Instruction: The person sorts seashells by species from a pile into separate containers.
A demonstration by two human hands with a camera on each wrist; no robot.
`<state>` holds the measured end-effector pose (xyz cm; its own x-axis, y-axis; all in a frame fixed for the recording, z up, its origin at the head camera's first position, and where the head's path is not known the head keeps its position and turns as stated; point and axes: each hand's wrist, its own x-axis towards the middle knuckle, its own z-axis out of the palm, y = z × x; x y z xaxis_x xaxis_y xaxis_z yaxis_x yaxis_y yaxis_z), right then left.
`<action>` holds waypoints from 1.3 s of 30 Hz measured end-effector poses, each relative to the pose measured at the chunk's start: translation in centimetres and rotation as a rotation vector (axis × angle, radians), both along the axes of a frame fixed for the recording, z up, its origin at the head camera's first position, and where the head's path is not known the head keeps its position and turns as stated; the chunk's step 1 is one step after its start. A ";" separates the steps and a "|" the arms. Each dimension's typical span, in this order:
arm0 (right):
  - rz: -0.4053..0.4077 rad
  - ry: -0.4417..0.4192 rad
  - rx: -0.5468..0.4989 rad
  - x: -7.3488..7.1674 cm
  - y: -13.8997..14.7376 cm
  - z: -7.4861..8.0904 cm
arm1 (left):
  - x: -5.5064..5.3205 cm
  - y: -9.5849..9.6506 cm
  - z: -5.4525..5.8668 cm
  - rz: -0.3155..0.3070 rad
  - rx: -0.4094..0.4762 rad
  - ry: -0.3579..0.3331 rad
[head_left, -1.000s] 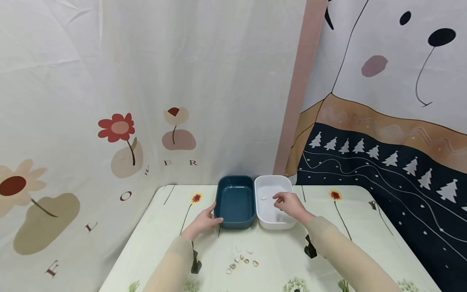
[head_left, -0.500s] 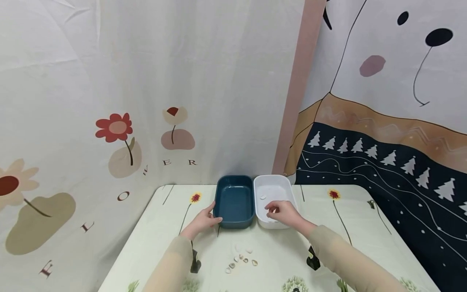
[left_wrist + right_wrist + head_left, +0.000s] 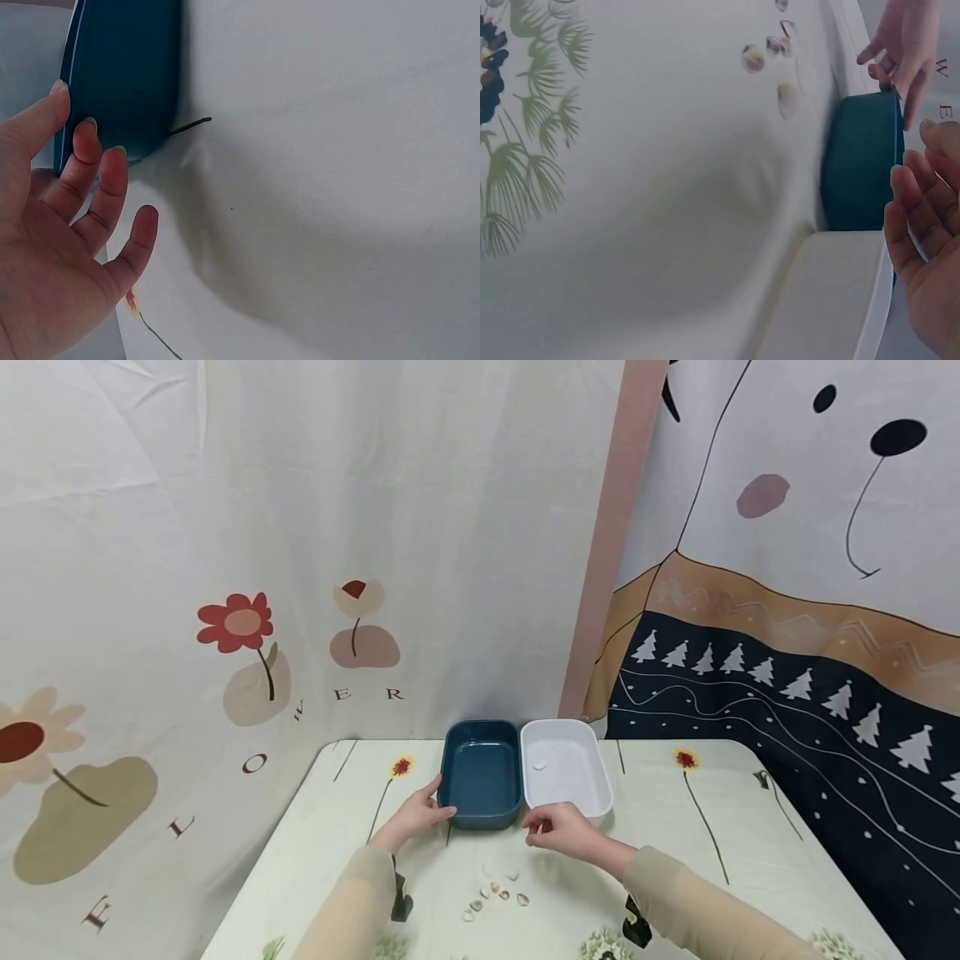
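My left hand (image 3: 417, 818) touches the left front corner of a dark blue bin (image 3: 482, 822), its fingers loosely bent along the bin's outside wall. In the left wrist view, the thumb tip lies at the rim of that bin (image 3: 124, 75). My right hand (image 3: 564, 833) hovers over the front edge of a white bin (image 3: 604, 793), fingers loosely curled, with nothing seen in them. Inside the white bin lies one whitish shell (image 3: 540, 766). Several small seashells (image 3: 522, 900) are scattered on the table in front of the bins; the right wrist view shows a striped shell (image 3: 753, 58) among them.
Both bins stand side by side at the back of a table (image 3: 330, 827) with a flower-printed cloth. Behind it hangs a pale printed curtain (image 3: 465, 568), with a dark tree-patterned one (image 3: 697, 693) at the right.
My right hand has come out from inside the white bin, moving toward me and left to its front edge. My left hand stays at the blue bin.
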<state>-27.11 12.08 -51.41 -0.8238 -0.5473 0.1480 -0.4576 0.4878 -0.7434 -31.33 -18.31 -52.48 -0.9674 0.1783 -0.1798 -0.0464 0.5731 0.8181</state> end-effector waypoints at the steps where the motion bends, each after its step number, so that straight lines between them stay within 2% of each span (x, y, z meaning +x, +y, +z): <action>1: 0.008 -0.004 0.001 0.1 -0.1 -0.2 | 0.0 0.0 0.0 0.001 0.001 0.000; 11: 0.083 -0.019 0.049 0.6 -0.9 -2.6 | 0.3 0.0 0.2 0.007 0.004 -0.003; 20: 0.064 -0.001 0.051 0.8 -1.9 -5.2 | 0.2 -0.1 0.0 -0.003 0.004 0.010; 26: 0.051 0.002 0.051 0.8 -2.3 -6.1 | 0.2 0.0 0.0 0.005 0.005 0.002; 32: 0.050 0.000 0.070 0.7 -2.4 -6.3 | 0.2 0.0 -0.1 0.009 0.007 0.002; 39: 0.090 0.068 0.116 0.7 -2.5 -6.5 | 0.1 -0.1 -0.2 0.008 0.008 -0.003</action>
